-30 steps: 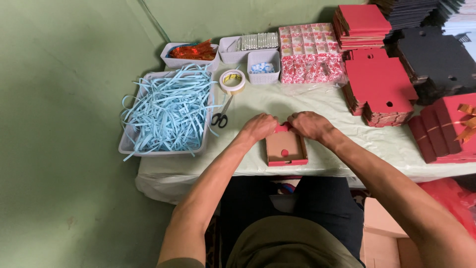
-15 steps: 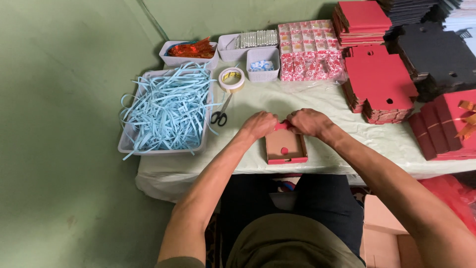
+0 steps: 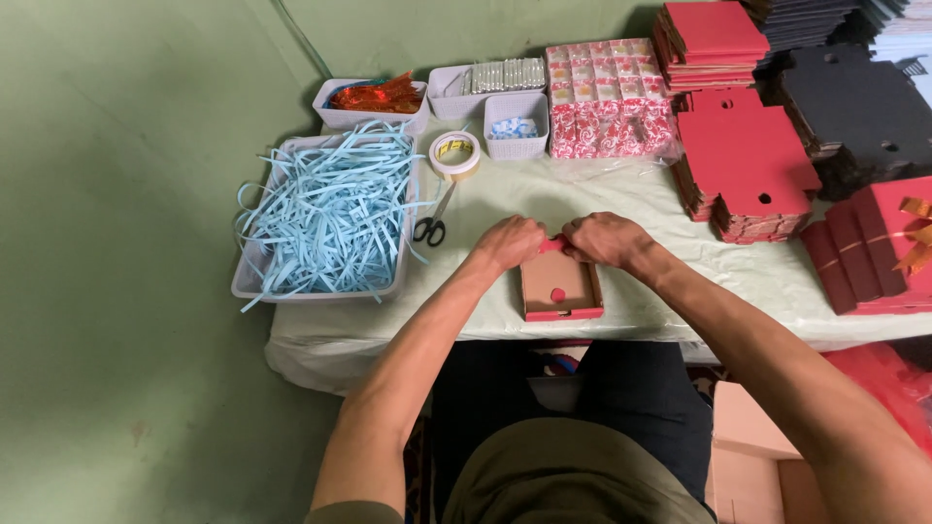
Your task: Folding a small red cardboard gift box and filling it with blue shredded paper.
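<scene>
A small red cardboard box [image 3: 560, 289] with a brown inside lies open on the table [image 3: 621, 194] near its front edge. My left hand [image 3: 507, 242] and my right hand [image 3: 602, 238] both grip the box's far red flap, fingers curled over it, knuckles nearly touching. The near wall of the box stands up. A round red spot shows in the box's floor.
A grey tray of pale blue paper shreds [image 3: 330, 218] sits at the left, with scissors [image 3: 432, 225] and a tape roll [image 3: 454, 154] beside it. Small baskets [image 3: 515, 126] and wrapped packets [image 3: 607, 102] line the back. Flat red blanks [image 3: 743, 170], black blanks [image 3: 854, 107] and finished red boxes [image 3: 874, 247] fill the right.
Both hands stay on the far flap of the box, pressed slightly closer together. The box has barely shifted.
</scene>
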